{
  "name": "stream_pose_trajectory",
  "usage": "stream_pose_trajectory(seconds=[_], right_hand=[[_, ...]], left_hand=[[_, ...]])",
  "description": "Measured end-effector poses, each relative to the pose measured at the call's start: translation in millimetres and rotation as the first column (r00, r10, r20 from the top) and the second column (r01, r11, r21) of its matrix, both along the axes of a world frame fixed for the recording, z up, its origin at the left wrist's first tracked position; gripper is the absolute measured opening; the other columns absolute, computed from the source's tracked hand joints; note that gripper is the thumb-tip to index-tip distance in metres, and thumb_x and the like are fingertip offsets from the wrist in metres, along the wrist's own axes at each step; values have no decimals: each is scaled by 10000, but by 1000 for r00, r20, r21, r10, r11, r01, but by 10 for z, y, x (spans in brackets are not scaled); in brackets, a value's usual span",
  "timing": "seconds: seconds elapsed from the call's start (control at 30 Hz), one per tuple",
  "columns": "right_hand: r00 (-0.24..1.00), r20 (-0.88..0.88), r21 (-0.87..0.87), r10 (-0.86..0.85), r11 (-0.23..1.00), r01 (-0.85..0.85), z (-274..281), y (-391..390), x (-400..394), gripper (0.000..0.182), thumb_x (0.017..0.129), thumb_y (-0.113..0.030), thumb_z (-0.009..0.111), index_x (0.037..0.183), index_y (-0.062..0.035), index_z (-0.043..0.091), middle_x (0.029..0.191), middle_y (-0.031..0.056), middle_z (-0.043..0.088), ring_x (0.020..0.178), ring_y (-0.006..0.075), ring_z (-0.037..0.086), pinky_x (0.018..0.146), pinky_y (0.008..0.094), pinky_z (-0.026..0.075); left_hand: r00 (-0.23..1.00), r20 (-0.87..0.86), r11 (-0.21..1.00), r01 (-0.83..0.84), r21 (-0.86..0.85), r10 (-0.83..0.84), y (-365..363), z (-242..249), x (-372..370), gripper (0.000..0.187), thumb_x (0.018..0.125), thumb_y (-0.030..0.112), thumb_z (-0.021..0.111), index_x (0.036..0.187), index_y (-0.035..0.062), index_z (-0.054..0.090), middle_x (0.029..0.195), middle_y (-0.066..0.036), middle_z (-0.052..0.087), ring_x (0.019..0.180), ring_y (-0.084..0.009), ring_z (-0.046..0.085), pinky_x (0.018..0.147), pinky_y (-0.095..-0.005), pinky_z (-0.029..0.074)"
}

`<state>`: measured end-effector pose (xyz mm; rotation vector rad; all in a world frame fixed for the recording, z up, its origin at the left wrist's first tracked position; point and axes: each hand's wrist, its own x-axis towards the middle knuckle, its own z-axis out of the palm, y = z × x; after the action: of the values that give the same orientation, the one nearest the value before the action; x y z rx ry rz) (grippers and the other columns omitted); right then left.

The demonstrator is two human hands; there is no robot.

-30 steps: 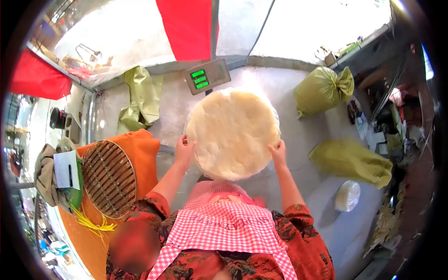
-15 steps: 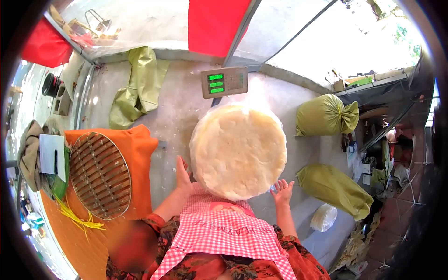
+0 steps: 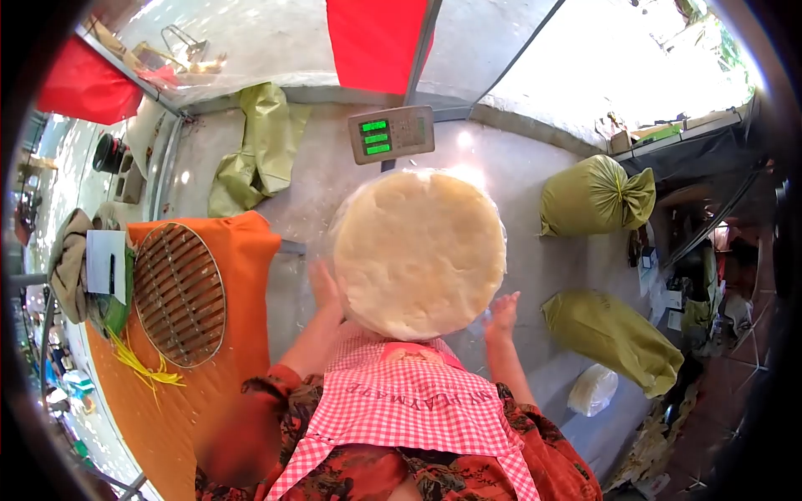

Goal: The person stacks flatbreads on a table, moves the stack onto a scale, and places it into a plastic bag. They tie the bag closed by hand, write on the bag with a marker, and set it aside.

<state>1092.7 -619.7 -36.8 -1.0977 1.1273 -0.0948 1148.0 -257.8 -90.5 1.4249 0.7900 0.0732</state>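
Note:
A large, thick, round pale slab [image 3: 420, 255] in thin clear plastic lies before me, against the front of my checked apron [image 3: 401, 401]. Just beyond it stands a scale display [image 3: 391, 135] with green lit digits. What supports the slab is hidden beneath it. My left hand [image 3: 325, 288] is at the slab's left edge, fingers stretched out and a little blurred. On the lower right, my right hand [image 3: 502, 316] is beside the slab with its fingers extended and nothing grasped. Whether either palm touches the plastic is hard to tell.
A round slatted rack [image 3: 180, 294] lies on an orange cloth [image 3: 251, 284] at left, near yellow ties [image 3: 150, 367]. Stuffed green sacks [image 3: 593, 196] stand at right, with a plastic-wrapped white bundle [image 3: 593, 390]. An olive sack [image 3: 266, 146] lies flat farther back.
The whole view has shifted slightly. My right hand's spread fingers have drawn closer together and turned more edge-on. My left hand stays beside the slab, now blurred.

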Motion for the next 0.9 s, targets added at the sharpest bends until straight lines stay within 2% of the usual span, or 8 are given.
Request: stream_pose_trajectory(seconds=[0.07,0.13,0.2,0.33,0.53,0.63,0.83,0.9], right_hand=[[955,203,-507,214,858,-85,-271,-306,-1,594,1005,-433,434,1418,-8,383,1472,139,406,1371,313,357,1136,440,254],[768,-102,-940,632,191,-281,304,-267,350,598,930,-323,582,1413,-21,400,1503,151,365,1399,318,317,1140,472,228],[585,-379,-923,717,-249,-293,552,-124,764,662,860,-312,639,1413,-32,408,1521,163,332,1418,331,287,1142,512,197],[402,-540,-841,739,-454,-295,326,69,1574,677,908,-327,576,1492,-117,305,1564,102,271,1447,299,235,1155,524,151],[229,-562,-729,795,-345,-591,-582,-110,2058,688,938,-479,466,1517,-168,262,1564,50,280,1453,255,214,1152,539,153],[254,-526,-770,812,-327,-548,-777,-109,2088,698,934,-479,478,1521,-176,251,1563,52,281,1449,257,224,1155,522,165],[202,-607,-678,768,-368,-637,-500,-138,2086,727,907,-505,527,1517,-210,264,1580,69,239,1463,291,189,1133,601,126],[299,-586,-782,754,-429,-452,-94,-161,1854,742,882,-501,569,1506,-207,294,1580,87,234,1462,311,184,1131,606,121]], left_hand=[[986,90,829,66,555,-138,-11,147,-39,648,979,459,454,1431,2,373,1474,-193,381,1361,-362,352,1126,-418,285],[866,108,540,202,817,-487,-109,835,-39,665,968,431,482,1459,7,338,1525,-208,302,1412,-387,267,1152,-458,218],[739,-20,255,258,932,-673,-294,978,65,680,952,441,498,1477,47,324,1545,-202,265,1435,-390,220,1147,-521,180],[628,-301,-93,342,935,-718,-518,751,463,725,916,513,523,1516,179,289,1596,-147,164,1477,-357,119,1135,-601,103],[627,-338,-27,450,892,-702,-453,22,723,755,887,597,508,1528,295,251,1618,-80,112,1485,-342,76,1136,-582,126],[621,-318,-20,437,899,-716,-454,-64,760,745,910,561,495,1533,234,250,1612,-101,121,1476,-352,106,1135,-554,158],[638,-436,-159,444,882,-634,-518,88,770,745,881,573,538,1508,248,303,1609,-93,139,1472,-344,131,1099,-642,150],[669,-481,-233,430,872,-567,-675,351,775,735,883,548,558,1505,251,303,1607,-86,147,1475,-335,127,1091,-660,144]])
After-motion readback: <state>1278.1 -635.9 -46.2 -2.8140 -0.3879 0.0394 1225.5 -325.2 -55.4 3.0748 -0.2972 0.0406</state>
